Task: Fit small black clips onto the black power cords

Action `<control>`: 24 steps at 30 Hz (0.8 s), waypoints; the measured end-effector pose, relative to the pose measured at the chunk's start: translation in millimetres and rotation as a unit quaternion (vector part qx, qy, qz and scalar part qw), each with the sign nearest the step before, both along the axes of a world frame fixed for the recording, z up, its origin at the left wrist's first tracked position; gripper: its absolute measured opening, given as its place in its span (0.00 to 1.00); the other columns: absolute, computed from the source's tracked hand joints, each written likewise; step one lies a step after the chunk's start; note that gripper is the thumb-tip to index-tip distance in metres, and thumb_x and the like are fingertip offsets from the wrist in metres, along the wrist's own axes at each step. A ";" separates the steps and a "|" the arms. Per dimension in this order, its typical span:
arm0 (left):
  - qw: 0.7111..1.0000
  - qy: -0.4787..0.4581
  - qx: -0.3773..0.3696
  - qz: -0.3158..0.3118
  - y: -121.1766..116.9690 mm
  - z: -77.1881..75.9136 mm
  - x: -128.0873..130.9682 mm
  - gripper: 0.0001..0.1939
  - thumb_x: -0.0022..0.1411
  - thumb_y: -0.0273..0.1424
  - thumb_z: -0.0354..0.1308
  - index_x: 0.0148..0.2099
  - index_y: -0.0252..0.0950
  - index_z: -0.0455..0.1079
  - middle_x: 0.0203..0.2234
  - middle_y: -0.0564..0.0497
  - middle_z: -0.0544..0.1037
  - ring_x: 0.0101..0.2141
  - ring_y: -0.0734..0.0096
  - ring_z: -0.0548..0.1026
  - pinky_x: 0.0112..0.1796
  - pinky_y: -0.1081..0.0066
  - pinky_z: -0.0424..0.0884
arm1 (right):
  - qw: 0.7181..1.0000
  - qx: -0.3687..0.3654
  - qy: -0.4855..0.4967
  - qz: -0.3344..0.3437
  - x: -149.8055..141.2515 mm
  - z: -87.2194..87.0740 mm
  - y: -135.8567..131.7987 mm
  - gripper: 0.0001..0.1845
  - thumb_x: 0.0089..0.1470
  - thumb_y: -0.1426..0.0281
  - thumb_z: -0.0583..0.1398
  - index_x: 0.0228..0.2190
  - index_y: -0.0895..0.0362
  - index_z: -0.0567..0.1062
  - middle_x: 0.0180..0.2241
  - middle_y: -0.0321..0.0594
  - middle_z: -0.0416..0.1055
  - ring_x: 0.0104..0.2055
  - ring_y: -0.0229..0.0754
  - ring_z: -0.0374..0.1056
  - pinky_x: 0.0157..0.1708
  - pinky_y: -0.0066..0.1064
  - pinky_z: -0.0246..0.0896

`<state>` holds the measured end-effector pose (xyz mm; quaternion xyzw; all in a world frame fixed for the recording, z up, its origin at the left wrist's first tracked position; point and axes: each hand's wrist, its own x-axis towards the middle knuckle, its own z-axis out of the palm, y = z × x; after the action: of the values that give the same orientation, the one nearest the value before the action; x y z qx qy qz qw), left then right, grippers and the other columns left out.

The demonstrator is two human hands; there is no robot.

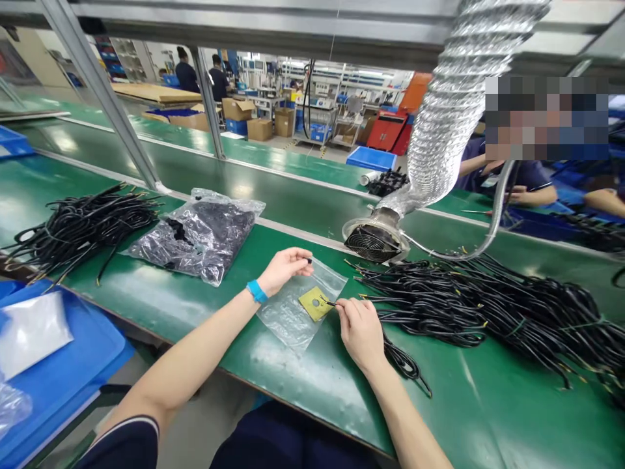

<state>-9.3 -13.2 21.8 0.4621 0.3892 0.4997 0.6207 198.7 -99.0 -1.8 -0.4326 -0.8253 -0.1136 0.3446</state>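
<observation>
My left hand (287,268), with a blue band at the wrist, pinches a small black piece (309,260) above a clear zip bag (288,312). Its exact kind is too small to tell. My right hand (360,329) is closed on a black cable (401,358) near its stripped end, whose thin wires point left. Those wire ends lie over a yellow square pad (312,311) with a round hole, resting on the bag. The rest of the cable runs in a coil beneath and right of my right hand.
Bundles of black cables (508,306) cover the right side, and another bundle (83,225) lies far left. A plastic bag of black parts (195,238) sits behind my left arm. A fan (374,242) on a silver duct (442,124) hangs low ahead. Blue trays (92,339) stand lower left.
</observation>
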 end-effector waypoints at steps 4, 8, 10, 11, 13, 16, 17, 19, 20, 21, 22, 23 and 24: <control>0.999 0.012 0.008 -0.030 -10.3 -10.1 7.6 0.17 0.52 0.33 0.70 0.43 0.29 0.75 0.29 0.47 0.81 0.30 0.69 0.79 0.36 0.68 0.77 | 0.990 -0.017 0.142 -0.016 2.5 -3.4 1.9 0.12 0.67 0.70 0.50 0.34 0.55 0.71 0.28 0.38 0.74 0.28 0.40 0.66 0.31 0.31 0.60; 0.998 0.011 -0.015 -0.066 -19.1 -12.7 19.8 0.20 0.51 0.33 0.71 0.45 0.29 0.76 0.33 0.44 0.83 0.37 0.63 0.81 0.45 0.63 0.76 | 0.978 -0.049 0.200 -0.021 0.9 -4.7 1.3 0.12 0.66 0.68 0.51 0.34 0.54 0.72 0.29 0.38 0.75 0.30 0.40 0.69 0.31 0.31 0.63; 0.996 0.011 -0.026 -0.081 -23.3 -13.0 25.7 0.21 0.51 0.34 0.71 0.46 0.30 0.75 0.37 0.42 0.83 0.40 0.61 0.81 0.48 0.61 0.75 | 0.977 -0.044 0.208 -0.031 -0.1 -4.7 1.1 0.12 0.66 0.67 0.51 0.34 0.54 0.73 0.30 0.39 0.76 0.30 0.41 0.70 0.31 0.31 0.64; 0.996 0.012 -0.030 -0.085 -25.3 -13.0 27.9 0.22 0.51 0.34 0.70 0.47 0.30 0.75 0.37 0.42 0.83 0.40 0.60 0.81 0.48 0.60 0.75 | 0.977 -0.039 0.208 -0.035 -0.5 -4.6 1.1 0.12 0.66 0.67 0.51 0.34 0.55 0.73 0.30 0.39 0.76 0.30 0.40 0.70 0.31 0.31 0.64; 0.995 0.015 -0.035 -0.087 -28.9 -12.4 30.7 0.22 0.51 0.34 0.70 0.47 0.29 0.76 0.38 0.41 0.83 0.40 0.59 0.81 0.48 0.60 0.75 | 0.979 -0.025 0.201 -0.035 -0.8 -4.8 1.5 0.12 0.66 0.67 0.52 0.34 0.55 0.73 0.29 0.39 0.76 0.29 0.40 0.70 0.31 0.31 0.64; 0.996 0.018 -0.033 -0.081 -32.9 -10.0 31.5 0.21 0.51 0.33 0.70 0.46 0.29 0.76 0.37 0.41 0.83 0.40 0.58 0.82 0.46 0.61 0.76 | 0.981 -0.015 0.190 -0.030 -0.6 -5.7 2.3 0.12 0.66 0.67 0.52 0.34 0.56 0.73 0.29 0.39 0.76 0.28 0.40 0.70 0.31 0.30 0.64; 0.996 0.018 -0.031 -0.078 -33.9 -8.9 31.1 0.21 0.51 0.33 0.70 0.46 0.29 0.76 0.37 0.41 0.83 0.40 0.58 0.82 0.46 0.61 0.76 | 0.981 -0.017 0.190 -0.031 -0.4 -6.2 2.5 0.12 0.66 0.67 0.52 0.34 0.56 0.74 0.29 0.39 0.76 0.28 0.40 0.70 0.31 0.30 0.64; 0.997 0.019 -0.025 -0.074 -35.4 -6.8 30.2 0.20 0.52 0.32 0.70 0.46 0.29 0.76 0.37 0.41 0.83 0.40 0.58 0.82 0.45 0.62 0.76 | 0.980 -0.032 0.192 -0.036 -0.2 -7.2 2.5 0.12 0.66 0.66 0.52 0.34 0.56 0.74 0.29 0.40 0.76 0.28 0.40 0.70 0.31 0.30 0.64; 0.997 0.019 -0.023 -0.072 -35.9 -5.9 29.7 0.20 0.52 0.32 0.70 0.46 0.29 0.76 0.37 0.41 0.83 0.40 0.58 0.82 0.45 0.63 0.76 | 0.979 -0.042 0.195 -0.038 -0.2 -7.7 2.4 0.13 0.66 0.66 0.52 0.34 0.56 0.74 0.28 0.40 0.76 0.28 0.40 0.70 0.30 0.30 0.64; 0.997 0.019 -0.020 -0.071 -36.2 -5.2 29.2 0.19 0.52 0.32 0.69 0.46 0.29 0.76 0.37 0.41 0.83 0.40 0.58 0.82 0.45 0.63 0.76 | 0.978 -0.053 0.198 -0.040 -0.2 -8.1 2.3 0.13 0.66 0.66 0.52 0.34 0.56 0.74 0.28 0.39 0.76 0.28 0.40 0.70 0.29 0.30 0.64; 0.997 0.018 -0.017 -0.070 -36.5 -4.8 28.8 0.19 0.53 0.32 0.69 0.46 0.29 0.76 0.37 0.41 0.83 0.40 0.58 0.82 0.45 0.63 0.77 | 0.977 -0.062 0.202 -0.041 -0.4 -8.4 2.0 0.13 0.66 0.66 0.52 0.34 0.56 0.74 0.28 0.39 0.75 0.27 0.40 0.69 0.29 0.30 0.63; 0.997 0.019 -0.013 -0.069 -36.6 -4.5 28.4 0.19 0.53 0.32 0.69 0.47 0.29 0.76 0.37 0.41 0.83 0.40 0.58 0.82 0.45 0.62 0.77 | 0.975 -0.071 0.206 -0.041 -0.6 -8.5 1.8 0.13 0.66 0.65 0.52 0.33 0.56 0.74 0.27 0.39 0.75 0.27 0.40 0.69 0.28 0.30 0.63; 0.997 0.022 -0.009 -0.067 -36.7 -4.3 27.9 0.19 0.53 0.32 0.69 0.47 0.29 0.76 0.37 0.41 0.83 0.40 0.57 0.82 0.45 0.62 0.77 | 0.974 -0.077 0.209 -0.040 -0.8 -8.6 1.6 0.14 0.65 0.65 0.52 0.33 0.56 0.74 0.27 0.39 0.75 0.27 0.40 0.69 0.28 0.30 0.62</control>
<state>18.6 -49.9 17.5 0.4923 0.3753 0.4429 0.6485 197.8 -97.4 -10.4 -0.5049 -0.7231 0.0302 0.4704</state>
